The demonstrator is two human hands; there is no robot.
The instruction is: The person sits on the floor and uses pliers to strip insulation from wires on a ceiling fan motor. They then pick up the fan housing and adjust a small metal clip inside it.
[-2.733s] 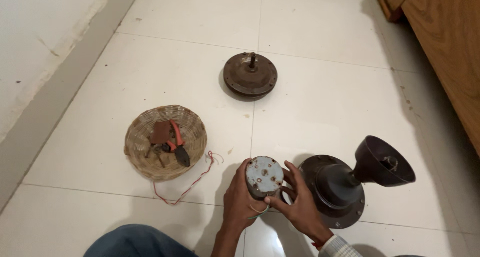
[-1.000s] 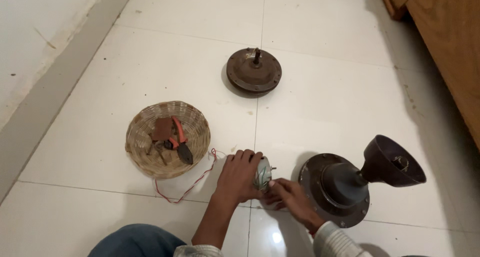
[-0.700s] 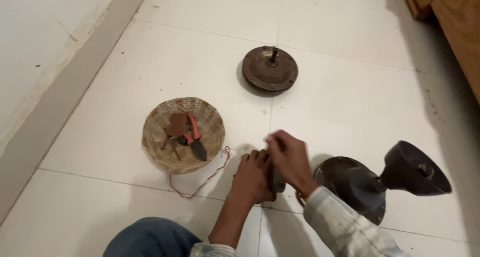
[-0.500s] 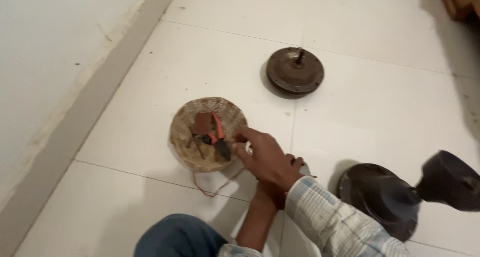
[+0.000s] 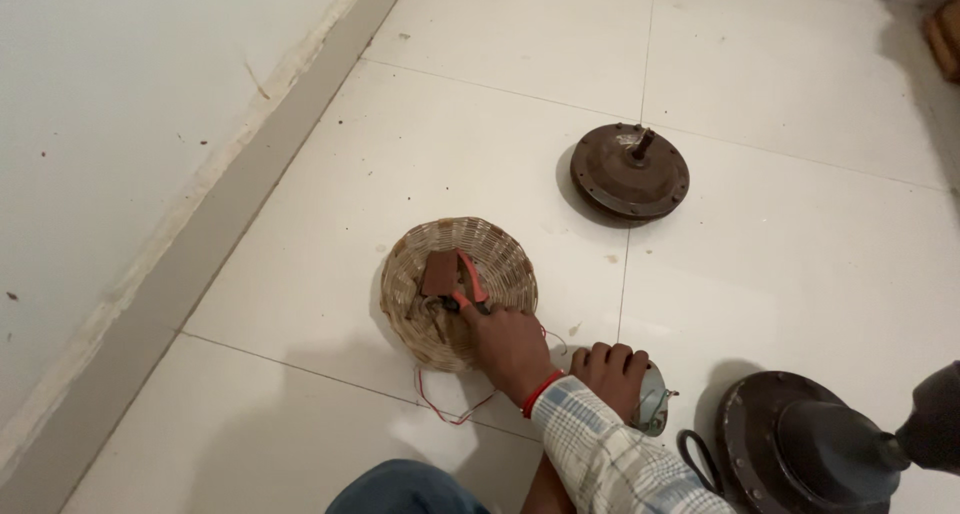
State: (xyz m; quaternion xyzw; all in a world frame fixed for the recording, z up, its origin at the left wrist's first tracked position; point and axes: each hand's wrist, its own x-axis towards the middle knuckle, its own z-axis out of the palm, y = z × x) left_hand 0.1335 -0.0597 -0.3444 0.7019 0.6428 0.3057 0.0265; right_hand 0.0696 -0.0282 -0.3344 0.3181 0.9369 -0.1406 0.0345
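Two hands: right hand in wicker basket, left hand on round motor part

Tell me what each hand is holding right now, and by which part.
The left hand grips the round metal part over its top edge. The right hand reaches into the basket at the red-handled pliers; a firm grip cannot be told.
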